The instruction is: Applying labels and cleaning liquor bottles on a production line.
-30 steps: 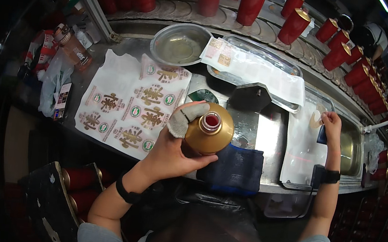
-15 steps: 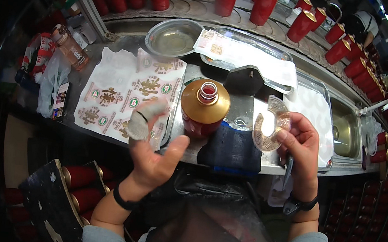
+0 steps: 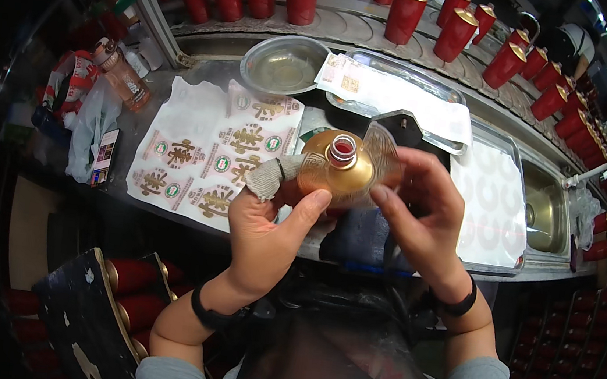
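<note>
Head view: both hands raised over the steel counter, clasping a gold-shouldered bottle.

Left hand grips from below, thumb on its shoulder; right hand curls fingers around its far side, above label sheets.

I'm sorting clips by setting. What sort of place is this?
Likely a bottling or labelling line in a factory: rows of red bottles on a curved conveyor, label sheets on the steel bench, a gold-topped bottle in both hands.
</note>
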{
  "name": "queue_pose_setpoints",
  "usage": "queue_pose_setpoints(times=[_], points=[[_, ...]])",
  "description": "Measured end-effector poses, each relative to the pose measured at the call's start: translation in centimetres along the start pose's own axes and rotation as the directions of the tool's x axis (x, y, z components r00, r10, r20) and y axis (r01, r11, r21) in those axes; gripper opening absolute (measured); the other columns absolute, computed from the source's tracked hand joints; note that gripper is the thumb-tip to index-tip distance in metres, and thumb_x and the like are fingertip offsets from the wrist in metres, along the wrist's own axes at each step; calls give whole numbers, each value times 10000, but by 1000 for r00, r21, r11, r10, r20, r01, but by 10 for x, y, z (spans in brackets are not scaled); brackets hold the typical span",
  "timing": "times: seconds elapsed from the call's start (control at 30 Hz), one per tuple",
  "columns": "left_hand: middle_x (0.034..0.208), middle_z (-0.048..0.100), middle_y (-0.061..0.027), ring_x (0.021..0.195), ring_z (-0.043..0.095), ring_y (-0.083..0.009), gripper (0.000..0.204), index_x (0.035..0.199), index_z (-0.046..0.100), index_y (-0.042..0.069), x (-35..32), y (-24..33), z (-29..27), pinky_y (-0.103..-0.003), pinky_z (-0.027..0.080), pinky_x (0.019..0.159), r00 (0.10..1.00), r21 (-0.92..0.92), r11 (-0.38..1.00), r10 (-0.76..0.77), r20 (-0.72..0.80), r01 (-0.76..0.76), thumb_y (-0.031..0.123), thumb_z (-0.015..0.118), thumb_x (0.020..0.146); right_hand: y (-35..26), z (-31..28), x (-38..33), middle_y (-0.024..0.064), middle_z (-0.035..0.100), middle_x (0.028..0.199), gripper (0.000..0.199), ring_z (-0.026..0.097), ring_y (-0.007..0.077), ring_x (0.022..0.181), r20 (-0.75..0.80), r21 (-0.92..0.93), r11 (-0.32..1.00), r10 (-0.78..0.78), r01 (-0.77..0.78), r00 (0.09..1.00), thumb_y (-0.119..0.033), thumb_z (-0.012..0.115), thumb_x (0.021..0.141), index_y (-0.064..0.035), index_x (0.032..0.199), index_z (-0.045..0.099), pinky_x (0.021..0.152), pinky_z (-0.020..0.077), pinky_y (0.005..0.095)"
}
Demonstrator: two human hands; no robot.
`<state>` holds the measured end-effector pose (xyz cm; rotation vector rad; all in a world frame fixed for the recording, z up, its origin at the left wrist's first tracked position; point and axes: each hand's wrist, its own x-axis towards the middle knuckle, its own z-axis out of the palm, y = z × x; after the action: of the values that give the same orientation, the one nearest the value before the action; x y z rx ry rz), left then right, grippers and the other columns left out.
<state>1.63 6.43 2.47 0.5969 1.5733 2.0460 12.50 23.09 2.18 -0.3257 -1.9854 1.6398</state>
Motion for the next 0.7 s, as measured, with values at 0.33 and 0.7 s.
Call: queue_pose_setpoints(times=[0.33,0.7], points=[[1299,556,-114,1174,561,-183,456,1329,519,-12,24,-34,-17,-337,422,1044,985,85,984,152,82,-159,11,664,897,43,1,38,-18,630,1089,290,616,29,766,127,377,884,246,-276,961,-118,766,862,-43,1104,624,645,483,179],[1439,476,-152,1306,489,-219,589,1449,408,-20,33,-41,-13,-377,356,1133,985,-96,994,66,157,-51,56,648,916,57,6,36,23,510,1244,516,597,75,884,182,272,945,135,-182,974,-178,851,794,-33,1198,563,676,498,196]])
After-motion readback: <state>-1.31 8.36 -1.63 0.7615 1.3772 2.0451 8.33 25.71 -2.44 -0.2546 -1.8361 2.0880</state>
